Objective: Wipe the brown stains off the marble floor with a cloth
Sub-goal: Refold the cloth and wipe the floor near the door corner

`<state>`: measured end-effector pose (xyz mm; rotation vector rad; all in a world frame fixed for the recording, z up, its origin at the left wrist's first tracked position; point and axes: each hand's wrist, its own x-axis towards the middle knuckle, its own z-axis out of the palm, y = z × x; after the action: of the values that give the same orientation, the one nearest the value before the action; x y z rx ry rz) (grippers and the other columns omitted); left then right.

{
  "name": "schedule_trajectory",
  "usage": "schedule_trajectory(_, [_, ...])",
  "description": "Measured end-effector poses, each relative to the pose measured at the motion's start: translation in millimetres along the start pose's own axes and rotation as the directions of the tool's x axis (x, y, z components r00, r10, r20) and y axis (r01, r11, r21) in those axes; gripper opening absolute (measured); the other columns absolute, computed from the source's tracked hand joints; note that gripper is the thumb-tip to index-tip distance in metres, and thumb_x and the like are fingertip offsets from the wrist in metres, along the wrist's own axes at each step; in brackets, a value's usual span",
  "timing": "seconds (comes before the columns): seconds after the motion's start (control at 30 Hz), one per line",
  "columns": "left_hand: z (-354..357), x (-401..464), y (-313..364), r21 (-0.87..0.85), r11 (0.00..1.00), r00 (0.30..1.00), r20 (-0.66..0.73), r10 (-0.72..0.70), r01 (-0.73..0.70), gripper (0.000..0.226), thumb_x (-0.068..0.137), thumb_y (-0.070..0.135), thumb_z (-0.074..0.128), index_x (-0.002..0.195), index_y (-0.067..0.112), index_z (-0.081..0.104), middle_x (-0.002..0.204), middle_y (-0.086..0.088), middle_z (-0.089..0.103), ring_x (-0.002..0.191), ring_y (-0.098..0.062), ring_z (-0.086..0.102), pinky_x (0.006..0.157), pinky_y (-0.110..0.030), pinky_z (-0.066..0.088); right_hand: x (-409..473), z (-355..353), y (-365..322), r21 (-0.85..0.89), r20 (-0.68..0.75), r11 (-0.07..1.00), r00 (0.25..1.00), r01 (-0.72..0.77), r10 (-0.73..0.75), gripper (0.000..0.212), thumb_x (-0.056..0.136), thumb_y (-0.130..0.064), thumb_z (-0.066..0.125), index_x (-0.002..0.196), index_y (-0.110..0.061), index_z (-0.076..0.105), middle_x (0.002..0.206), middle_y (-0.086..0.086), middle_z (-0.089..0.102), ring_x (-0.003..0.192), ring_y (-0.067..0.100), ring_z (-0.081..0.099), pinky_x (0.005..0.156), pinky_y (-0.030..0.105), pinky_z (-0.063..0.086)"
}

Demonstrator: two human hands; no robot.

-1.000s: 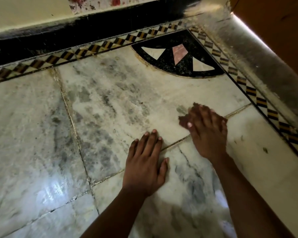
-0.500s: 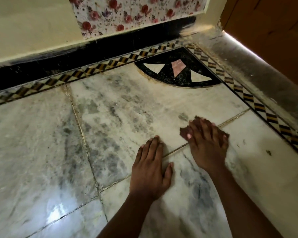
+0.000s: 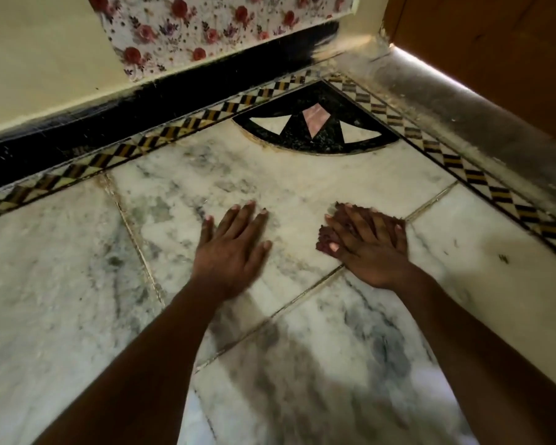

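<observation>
My right hand [image 3: 369, 245] lies flat with straight fingers on a small dark maroon cloth [image 3: 326, 237], pressing it onto the white and grey marble floor [image 3: 77, 284]. Only the cloth's edges show around the fingers. My left hand [image 3: 231, 245] is spread flat on the marble to the left of the cloth, blurred by motion. Brownish grime [image 3: 264, 143] runs along the curved edge of the black corner inlay [image 3: 289, 136] and along the tile joints [image 3: 135, 239]. Small dark specks [image 3: 503, 258] lie on the tile to the right.
A black skirting [image 3: 142, 114] and a checkered border strip [image 3: 180, 130] run along the far wall. A grey stone ledge [image 3: 463, 114] and a brown wooden panel [image 3: 495, 43] close the right side. Flowered paper [image 3: 206, 30] covers part of the wall.
My left hand has slid forward and left across the joint onto the far tile. My right hand with the cloth has stayed at about the same spot. The camera has tilted up.
</observation>
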<state>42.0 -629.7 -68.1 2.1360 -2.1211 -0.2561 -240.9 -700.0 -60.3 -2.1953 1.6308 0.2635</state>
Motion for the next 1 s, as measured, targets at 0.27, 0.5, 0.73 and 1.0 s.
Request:
schedule_trajectory(0.27, [-0.8,2.5,-3.7,-0.05,0.999,0.999,-0.051,-0.01,0.007,0.068,0.105,0.064,0.02,0.169,0.04,0.015,0.18,0.01,0.003,0.166,-0.014,0.004,0.134,-0.047,0.005,1.5,-16.2,-15.2,0.043,0.126,0.994,0.987,-0.102,0.096,0.06,0.105,-0.075,0.02,0.154,-0.071,-0.014,0.168,-0.023,-0.037,0.16,0.024,-0.032,0.127,0.06,-0.019])
schedule_trajectory(0.5, [5.0,4.5,-4.5,-0.031,0.999,0.998,-0.052,-0.024,0.023,0.069,0.105,0.064,0.019,0.169,0.042,0.008,0.18,0.011,-0.003,0.166,-0.016,-0.001,0.134,-0.048,0.005,53.2,-35.0,-27.8,0.13,0.162,0.968,0.968,-0.214,0.192,0.069,0.103,-0.078,0.02,0.157,-0.063,-0.02,0.167,-0.014,-0.044,0.156,0.036,-0.039,0.121,0.07,-0.021])
schedule_trajectory(0.73, [3.1,5.8,-5.1,-0.02,1.0,0.999,-0.038,-0.019,0.018,0.068,0.105,0.065,0.023,0.168,0.046,0.008,0.179,0.012,-0.002,0.166,-0.015,0.0,0.134,-0.049,0.008,46.7,-10.4,-37.7,-0.119,-0.102,0.965,0.964,0.233,-0.246,0.065,0.108,-0.067,0.018,0.167,-0.049,-0.003,0.18,-0.013,-0.005,0.166,0.032,-0.01,0.127,0.068,-0.007])
schedule_trajectory(1.0, [4.9,7.0,-8.9,-0.029,1.0,0.998,-0.057,-0.013,0.011,0.069,0.105,0.064,0.029,0.169,0.044,0.011,0.18,0.011,-0.002,0.166,-0.015,0.002,0.134,-0.049,0.011,105.9,-25.6,10.2,-0.012,-0.41,0.982,0.896,-0.189,0.168,0.067,0.107,-0.064,0.027,0.168,-0.036,0.027,0.174,0.004,0.033,0.158,0.036,0.033,0.123,0.067,0.02])
